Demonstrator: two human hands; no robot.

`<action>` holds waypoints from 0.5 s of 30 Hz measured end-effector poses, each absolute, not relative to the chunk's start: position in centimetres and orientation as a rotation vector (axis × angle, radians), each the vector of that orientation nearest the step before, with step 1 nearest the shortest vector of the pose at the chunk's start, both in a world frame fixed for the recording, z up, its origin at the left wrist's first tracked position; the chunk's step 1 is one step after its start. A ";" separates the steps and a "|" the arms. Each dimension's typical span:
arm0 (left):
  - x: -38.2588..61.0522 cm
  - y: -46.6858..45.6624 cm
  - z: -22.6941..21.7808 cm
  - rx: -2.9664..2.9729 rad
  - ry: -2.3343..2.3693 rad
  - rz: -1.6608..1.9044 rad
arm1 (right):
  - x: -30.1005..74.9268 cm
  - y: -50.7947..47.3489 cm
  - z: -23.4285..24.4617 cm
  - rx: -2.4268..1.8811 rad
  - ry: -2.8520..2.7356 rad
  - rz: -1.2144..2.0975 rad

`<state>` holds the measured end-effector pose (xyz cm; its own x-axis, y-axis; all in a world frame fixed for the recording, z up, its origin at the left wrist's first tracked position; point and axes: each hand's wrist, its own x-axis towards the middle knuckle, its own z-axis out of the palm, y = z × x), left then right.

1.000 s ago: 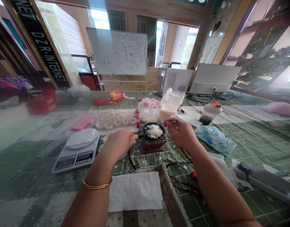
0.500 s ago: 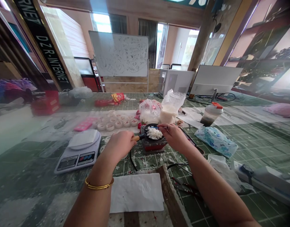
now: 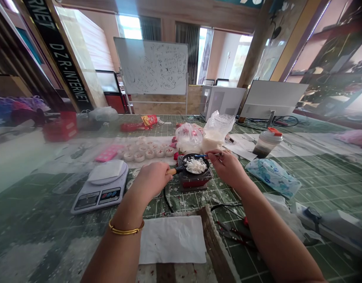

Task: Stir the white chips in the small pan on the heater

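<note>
A small black pan [image 3: 187,160] holding white flakes [image 3: 195,165] sits on a little red and black heater [image 3: 195,180] in the middle of the green cutting mat. My left hand [image 3: 153,179] grips the pan's wooden handle. At the pan's right rim my right hand [image 3: 228,167] pinches a thin blue stirring tool [image 3: 202,155] whose tip lies over the flakes. A clear bag of white flakes [image 3: 214,133] stands just behind the pan.
A white kitchen scale [image 3: 100,189] stands to the left, with rows of small filled cups [image 3: 148,151] behind it. A white paper sheet [image 3: 172,239] lies near me. A shaker bottle [image 3: 267,142], a tissue pack [image 3: 272,175] and a power strip [image 3: 331,226] lie to the right.
My right hand was over the pan half a second ago and has drawn back to its right rim with the tool. The left hand keeps its hold on the handle.
</note>
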<state>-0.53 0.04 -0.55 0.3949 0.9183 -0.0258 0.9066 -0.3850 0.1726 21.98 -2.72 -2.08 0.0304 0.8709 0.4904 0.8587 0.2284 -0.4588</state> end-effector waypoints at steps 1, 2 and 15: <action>-0.5 0.0 -0.6 2.486 1.645 0.114 | 22.1 -2.7 -2.1 -1.615 -1.793 0.000; -0.5 0.0 -0.6 2.485 1.646 0.118 | 22.2 -2.7 -2.1 -1.625 -1.811 0.002; -0.6 0.0 -0.6 2.472 1.641 0.112 | 22.1 -2.9 -1.9 -1.600 -1.890 0.147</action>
